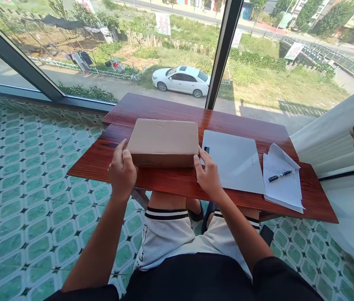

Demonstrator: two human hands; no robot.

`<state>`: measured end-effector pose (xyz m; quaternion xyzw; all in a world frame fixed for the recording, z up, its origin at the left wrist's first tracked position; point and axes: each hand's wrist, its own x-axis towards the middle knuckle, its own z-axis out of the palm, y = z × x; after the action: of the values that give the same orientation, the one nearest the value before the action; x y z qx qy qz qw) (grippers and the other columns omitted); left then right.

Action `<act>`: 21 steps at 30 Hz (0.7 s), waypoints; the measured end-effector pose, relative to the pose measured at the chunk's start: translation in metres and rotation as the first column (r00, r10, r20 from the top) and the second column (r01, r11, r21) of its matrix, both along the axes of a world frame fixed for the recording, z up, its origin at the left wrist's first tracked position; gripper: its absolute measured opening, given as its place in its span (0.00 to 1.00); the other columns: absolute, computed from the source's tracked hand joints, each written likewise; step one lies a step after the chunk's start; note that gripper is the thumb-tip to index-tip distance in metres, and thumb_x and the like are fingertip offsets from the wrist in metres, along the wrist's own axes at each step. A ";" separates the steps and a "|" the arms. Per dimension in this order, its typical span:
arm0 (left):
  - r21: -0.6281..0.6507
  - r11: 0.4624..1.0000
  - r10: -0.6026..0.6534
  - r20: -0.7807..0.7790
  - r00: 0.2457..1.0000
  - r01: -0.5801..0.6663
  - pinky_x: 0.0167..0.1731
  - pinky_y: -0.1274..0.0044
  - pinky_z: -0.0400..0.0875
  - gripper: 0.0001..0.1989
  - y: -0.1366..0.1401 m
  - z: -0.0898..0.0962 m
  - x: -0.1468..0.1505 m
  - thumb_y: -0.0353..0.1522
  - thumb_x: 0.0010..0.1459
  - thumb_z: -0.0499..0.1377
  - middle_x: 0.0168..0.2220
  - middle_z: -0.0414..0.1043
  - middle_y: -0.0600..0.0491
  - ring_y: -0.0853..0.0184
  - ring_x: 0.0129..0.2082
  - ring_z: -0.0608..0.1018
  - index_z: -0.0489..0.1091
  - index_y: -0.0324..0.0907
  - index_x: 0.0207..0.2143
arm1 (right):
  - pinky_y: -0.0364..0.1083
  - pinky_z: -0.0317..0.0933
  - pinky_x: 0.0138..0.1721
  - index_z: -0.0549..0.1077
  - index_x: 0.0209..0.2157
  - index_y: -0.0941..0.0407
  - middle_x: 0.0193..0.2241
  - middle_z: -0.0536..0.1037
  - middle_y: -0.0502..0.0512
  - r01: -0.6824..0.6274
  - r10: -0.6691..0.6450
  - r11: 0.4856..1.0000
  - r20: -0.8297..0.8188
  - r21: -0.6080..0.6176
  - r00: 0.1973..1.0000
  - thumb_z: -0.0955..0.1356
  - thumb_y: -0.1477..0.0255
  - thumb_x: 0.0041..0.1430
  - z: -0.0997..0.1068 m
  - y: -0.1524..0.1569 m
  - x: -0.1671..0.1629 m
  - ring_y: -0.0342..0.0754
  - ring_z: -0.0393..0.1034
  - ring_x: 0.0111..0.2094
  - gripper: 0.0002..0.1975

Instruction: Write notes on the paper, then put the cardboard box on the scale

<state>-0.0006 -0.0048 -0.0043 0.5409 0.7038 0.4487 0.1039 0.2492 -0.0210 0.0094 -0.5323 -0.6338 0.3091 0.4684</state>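
A closed brown cardboard box lies flat on the dark red wooden table. At its left front corner is my left hand, thumb at the near edge and fingers along the side. My right hand grips the right front corner, with its thumb on the front face and fingers on the side. Between them the box is held by its two ends. Just right of my right hand lies a flat silver laptop, lid down; a small dark piece shows at its left edge.
Right of the laptop are papers with handwriting and a black pen on top. A large window with a dark frame stands behind the table. White curtains hang at the right. My legs are under the table's front edge.
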 end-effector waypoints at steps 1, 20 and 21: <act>0.052 0.998 0.024 0.026 0.999 -0.025 0.56 0.66 0.71 0.27 -0.001 0.004 0.003 0.38 0.69 0.45 0.60 0.71 0.41 0.57 0.60 0.73 0.59 0.40 0.66 | 0.47 0.64 0.62 0.65 0.65 0.61 0.64 0.65 0.60 -0.016 0.016 1.000 -0.007 -0.023 1.000 0.59 0.60 0.70 0.000 0.000 0.002 0.49 0.60 0.66 0.29; 0.480 0.430 -0.344 -0.696 0.630 0.765 0.53 0.66 0.71 0.22 0.000 0.085 0.141 0.30 0.56 0.55 0.49 0.79 0.54 0.63 0.56 0.76 0.65 0.51 0.53 | 0.44 0.69 0.40 0.75 0.52 0.54 0.37 0.80 0.53 0.131 -0.140 0.990 0.278 0.053 0.950 0.61 0.63 0.70 0.058 -0.015 0.163 0.45 0.76 0.40 0.18; 0.482 0.342 -0.352 -0.731 0.585 0.807 0.53 0.68 0.71 0.22 0.000 0.087 0.154 0.28 0.56 0.56 0.50 0.79 0.54 0.64 0.57 0.75 0.66 0.50 0.54 | 0.43 0.68 0.39 0.76 0.51 0.54 0.36 0.80 0.53 0.157 -0.169 0.986 0.309 0.064 0.936 0.62 0.63 0.69 0.059 -0.016 0.175 0.45 0.76 0.39 0.17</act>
<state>0.1531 -0.0049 0.0823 0.8450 0.1764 0.4749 -0.1715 0.4243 -0.0374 0.0685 -0.6160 -0.6596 0.1687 0.3962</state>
